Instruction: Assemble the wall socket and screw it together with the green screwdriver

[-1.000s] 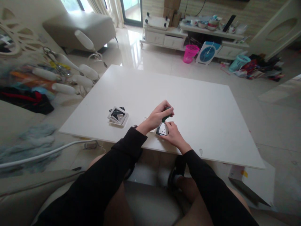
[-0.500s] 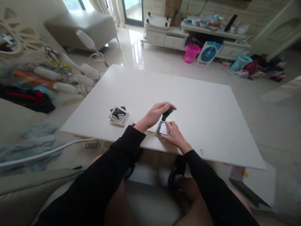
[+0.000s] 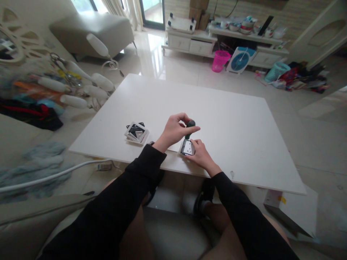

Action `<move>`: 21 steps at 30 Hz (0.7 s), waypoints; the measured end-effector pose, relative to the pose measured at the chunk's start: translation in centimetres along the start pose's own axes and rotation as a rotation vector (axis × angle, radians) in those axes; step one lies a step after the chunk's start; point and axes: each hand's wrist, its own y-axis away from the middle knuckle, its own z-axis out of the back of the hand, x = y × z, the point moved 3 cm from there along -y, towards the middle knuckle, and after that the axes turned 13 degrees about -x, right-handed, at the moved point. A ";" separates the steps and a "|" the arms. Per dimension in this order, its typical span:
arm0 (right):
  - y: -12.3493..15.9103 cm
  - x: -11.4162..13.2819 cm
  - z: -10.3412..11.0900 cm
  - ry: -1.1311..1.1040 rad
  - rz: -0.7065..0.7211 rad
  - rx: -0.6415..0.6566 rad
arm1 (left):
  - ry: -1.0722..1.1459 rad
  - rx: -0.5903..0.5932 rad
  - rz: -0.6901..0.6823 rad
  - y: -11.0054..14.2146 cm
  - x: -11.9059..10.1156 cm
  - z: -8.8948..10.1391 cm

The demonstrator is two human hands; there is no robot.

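Note:
Close to the near edge of the white table (image 3: 227,122) lies a wall socket (image 3: 187,147), its white face with dark slots turned up. My right hand (image 3: 200,152) grips the socket from its right side, thumb at the near edge and fingers at the far edge. Above the socket's far edge, my left hand (image 3: 177,127) has thumb and fingers around the dark green handle of a screwdriver (image 3: 189,130), which stands upright. The screwdriver's tip is too small to make out. To the left, a white tray-like frame (image 3: 139,142) holds stacked white and black frame parts (image 3: 136,131).
A thin flat white piece (image 3: 175,147) lies beside the socket, partly behind my left wrist. A small clear item (image 3: 232,174) is near the table's front edge. White lamp arms (image 3: 97,86) reach toward the table's left side. A pink basket (image 3: 221,61) stands beyond the table.
My left hand has turned around the screwdriver handle, its thumb now stretched across to the right. The screwdriver stays at the socket's far edge, and my right hand keeps its hold.

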 end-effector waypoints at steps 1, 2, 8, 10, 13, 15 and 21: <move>0.0 0.0 0.0 0.002 -0.003 0.001 | -0.011 0.031 -0.011 -0.1 -0.2 0.2; 0.0 0.1 0.1 0.004 -0.005 0.001 | -0.023 0.071 -0.026 -0.1 -0.3 0.3; 0.0 0.3 0.2 0.006 0.008 -0.007 | -0.018 0.281 -0.103 -0.3 -0.6 1.2; 0.0 0.2 0.1 0.008 0.011 -0.005 | 0.051 0.298 -0.087 -0.2 -0.2 1.1; 0.0 0.2 0.1 0.014 0.008 -0.008 | 0.140 0.303 -0.057 0.1 0.4 0.7; 0.0 0.2 0.2 0.013 0.005 -0.011 | 0.123 0.311 -0.067 0.2 0.5 0.4; 0.0 0.2 0.1 0.006 -0.007 0.002 | -0.068 0.217 -0.122 0.1 -0.2 0.4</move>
